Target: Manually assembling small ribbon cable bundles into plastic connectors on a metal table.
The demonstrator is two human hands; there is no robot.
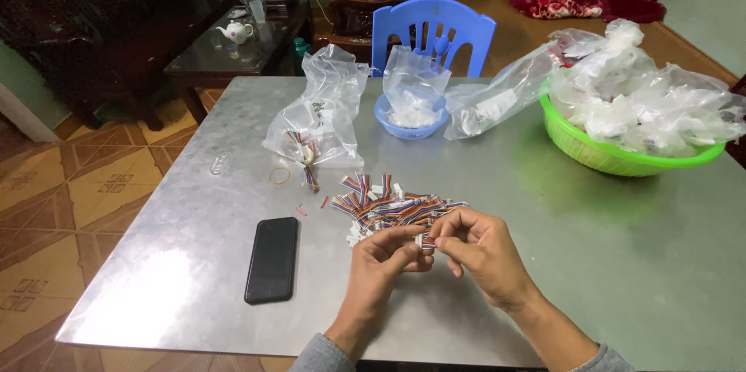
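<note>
My left hand (382, 263) and my right hand (480, 249) meet fingertip to fingertip over the metal table (590, 255). Together they pinch one short multicoloured wire piece with a white connector (427, 242). Just beyond my fingers lies a pile of several similar striped wire pieces (388, 207). A black phone (273, 258) lies face down to the left of my left hand.
A clear bag with more wires (318, 119) and a rubber band (280, 176) lie further back. A blue bowl with a plastic bag (412, 108), a green basket of plastic bags (629, 119) and a blue chair (432, 30) stand at the far side.
</note>
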